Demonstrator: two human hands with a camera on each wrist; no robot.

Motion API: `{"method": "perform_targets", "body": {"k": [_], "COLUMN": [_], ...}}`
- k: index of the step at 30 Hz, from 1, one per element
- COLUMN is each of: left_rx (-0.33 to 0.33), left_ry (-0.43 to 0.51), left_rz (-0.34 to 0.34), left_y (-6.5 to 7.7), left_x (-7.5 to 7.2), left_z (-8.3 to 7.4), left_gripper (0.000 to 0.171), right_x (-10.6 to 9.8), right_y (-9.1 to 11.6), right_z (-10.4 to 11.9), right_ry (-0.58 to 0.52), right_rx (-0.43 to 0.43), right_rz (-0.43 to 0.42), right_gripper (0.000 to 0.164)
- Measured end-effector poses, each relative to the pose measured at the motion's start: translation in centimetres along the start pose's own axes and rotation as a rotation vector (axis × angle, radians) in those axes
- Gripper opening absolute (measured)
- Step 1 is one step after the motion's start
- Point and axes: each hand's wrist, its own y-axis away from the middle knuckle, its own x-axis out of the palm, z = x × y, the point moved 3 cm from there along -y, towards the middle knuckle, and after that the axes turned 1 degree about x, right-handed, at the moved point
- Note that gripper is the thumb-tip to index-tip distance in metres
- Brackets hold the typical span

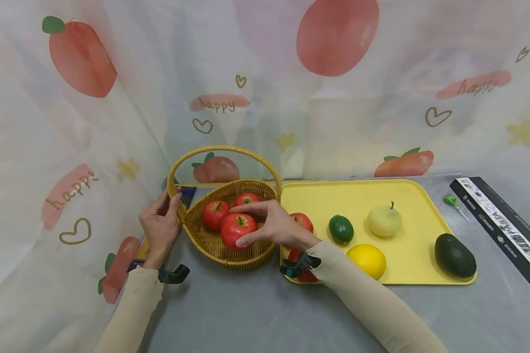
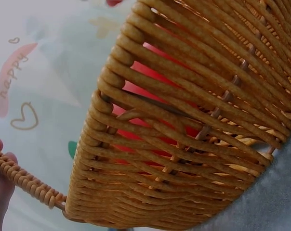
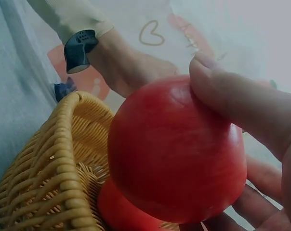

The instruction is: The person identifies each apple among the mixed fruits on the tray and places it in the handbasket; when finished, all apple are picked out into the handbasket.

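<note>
A yellow wicker basket with a tall arched handle stands on the grey cloth. My left hand grips the handle low on its left side; in the left wrist view its fingers show at the handle beside the woven wall. Over the basket's opening, my right hand holds a red apple between thumb and fingers. The right wrist view shows this apple large, with the thumb on top of it. Two more red apples, one at left and one behind, lie inside the basket.
Right of the basket, a yellow tray bears red apples partly behind my right arm, a small green fruit, a yellow lemon, a pale pear and a dark avocado. Beyond lie a green lollipop and a pasta box.
</note>
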Motion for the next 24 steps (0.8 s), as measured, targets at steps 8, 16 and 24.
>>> {"method": "perform_targets", "body": {"k": [8, 16, 24], "left_rx": [-0.009, -0.012, -0.003], "left_ry": [-0.012, -0.029, -0.006], "left_rz": [-0.010, -0.016, -0.003], "left_y": [0.0, 0.3, -0.1], "left_x": [0.1, 0.0, -0.1], "left_z": [-3.1, 0.1, 0.7], "left_gripper": [0.030, 0.030, 0.032], "right_x": [0.7, 2.0, 2.5], "right_y": [-1.6, -2.1, -3.0], "right_z": [-0.8, -1.0, -0.9], "right_ry": [0.071, 0.100, 0.197], "right_rx": [-0.002, -0.045, -0.026], "right_rz": [0.047, 0.157, 0.171], "right_gripper": [0.068, 0.074, 0.070]}}
